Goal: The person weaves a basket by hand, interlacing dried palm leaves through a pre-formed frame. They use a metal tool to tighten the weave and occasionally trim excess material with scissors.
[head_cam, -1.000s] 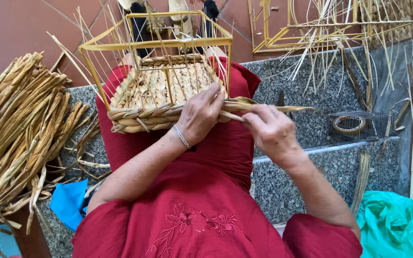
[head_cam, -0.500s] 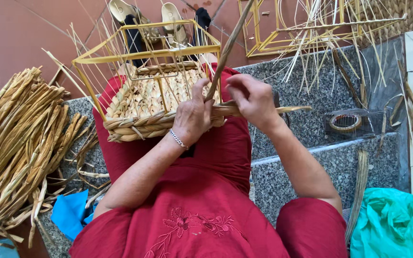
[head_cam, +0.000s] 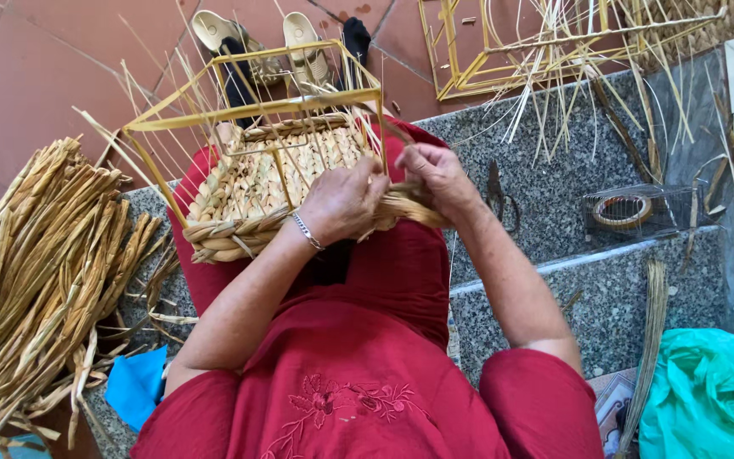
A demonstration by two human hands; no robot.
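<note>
In the head view, a half-woven basket of pale plaited straw on a yellow wire frame (head_cam: 256,183) rests on the person's red-clad lap at the upper centre of the frame, its bare upright wires and loose stalks rising toward the top edge. The left hand (head_cam: 346,202), a silver bracelet at its wrist, is curled over the basket's near right rim, fingers closed down on the thick braided edge. The right hand (head_cam: 439,177) sits just beside it, touching, thumb and fingers pinching a flat tan straw strand (head_cam: 414,208) against the same corner — the two hands hide the join itself. At the left of the frame lies a large heap of dried tan reed stalks (head_cam: 36,272), some spilling over a blue cloth (head_cam: 136,384) at the lower left. A grey speckled stone step (head_cam: 554,170) runs behind the hands, carrying dark scissors (head_cam: 496,191) near the right wrist and a roll of tape inside a small wire cage (head_cam: 626,210) further right. A second empty yellow wire frame (head_cam: 503,51) stands at the upper right, a pair of beige sandals (head_cam: 256,38) at the top, and a teal plastic bag (head_cam: 707,395) at the lower right.
</note>
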